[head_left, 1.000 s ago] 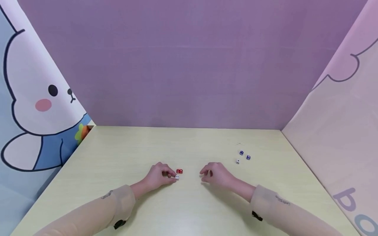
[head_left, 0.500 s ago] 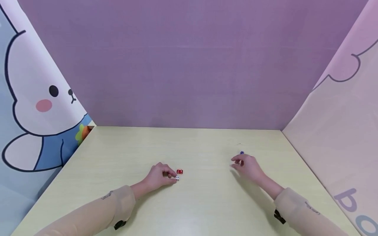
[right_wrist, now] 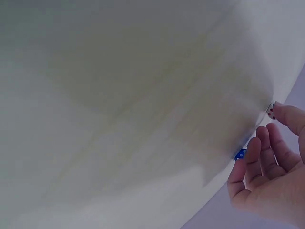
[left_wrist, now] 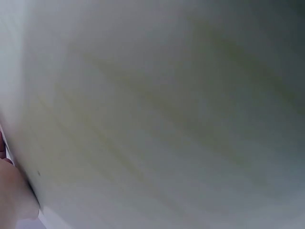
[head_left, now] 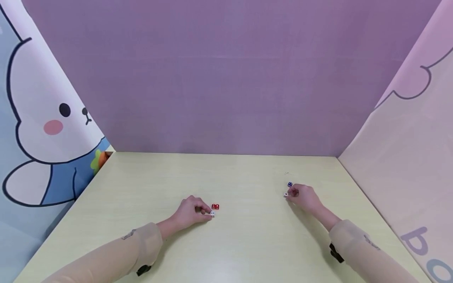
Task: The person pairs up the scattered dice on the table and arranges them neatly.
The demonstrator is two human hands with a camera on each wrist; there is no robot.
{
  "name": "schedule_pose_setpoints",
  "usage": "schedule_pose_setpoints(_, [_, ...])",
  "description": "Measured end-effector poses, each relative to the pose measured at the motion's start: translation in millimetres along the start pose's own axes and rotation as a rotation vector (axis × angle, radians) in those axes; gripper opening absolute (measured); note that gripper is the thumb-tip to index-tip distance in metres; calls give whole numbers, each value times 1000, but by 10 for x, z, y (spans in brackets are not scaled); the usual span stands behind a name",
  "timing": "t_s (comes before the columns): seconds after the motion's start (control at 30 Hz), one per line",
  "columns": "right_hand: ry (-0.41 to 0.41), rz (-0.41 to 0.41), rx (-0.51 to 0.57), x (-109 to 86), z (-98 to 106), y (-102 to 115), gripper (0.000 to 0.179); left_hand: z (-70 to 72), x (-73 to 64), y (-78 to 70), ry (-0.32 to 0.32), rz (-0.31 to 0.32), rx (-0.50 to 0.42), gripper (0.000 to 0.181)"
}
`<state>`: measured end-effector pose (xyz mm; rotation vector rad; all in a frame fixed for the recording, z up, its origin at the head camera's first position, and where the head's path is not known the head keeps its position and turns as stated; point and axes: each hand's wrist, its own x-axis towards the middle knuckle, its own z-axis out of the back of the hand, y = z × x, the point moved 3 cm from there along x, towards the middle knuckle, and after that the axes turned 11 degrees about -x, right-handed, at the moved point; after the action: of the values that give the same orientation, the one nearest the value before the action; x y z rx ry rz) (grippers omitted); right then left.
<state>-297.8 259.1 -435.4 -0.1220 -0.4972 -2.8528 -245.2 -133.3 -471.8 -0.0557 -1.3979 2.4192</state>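
In the head view, my left hand pinches a white die between thumb and index finger, low at the table. Two red dice sit side by side just beyond it. On the right, my right hand has its thumb and index fingertips at another white die and pinches it. The right wrist view shows this white die at the thumb tip. A blue die stands just past the right hand's fingers. Another blue die is hidden behind that hand. The left wrist view shows little of the left hand.
Pale wood-grain table lies under both hands. A purple backdrop rises at its far edge. Printed panels close off the sides: a cartoon rabbit at left, a pale pink panel at right.
My right hand has moved from beside the red dice out to the right, over to the white and blue dice, and its fingertips have drawn together. The left hand stays in place.
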Motion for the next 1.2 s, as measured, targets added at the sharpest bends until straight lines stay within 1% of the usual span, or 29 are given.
schedule_pose_setpoints(0.27, [53,-7,26,60,-65,20,13,3,-6,7,-1,-2,4,15])
schedule_pose_setpoints(0.5, [26,43,26,105,-96,82,9,-9,-13,-7,2,4,-21,15])
schedule_pose_setpoints(0.63, [24,68,32,127,-122,154,8,-8,-13,-9,0,-2,-14,14])
schedule_pose_setpoints(0.8, [50,83,28,146,-178,243,8,-6,-22,-6,3,-24,12,14])
schedule_pose_setpoints(0.93, [66,105,29,141,-212,331,7,-4,-30,-2,3,-36,15,14])
schedule_pose_setpoints(1.2, [110,153,103,70,-247,555,9,-2,-27,-2,1,-30,15,14])
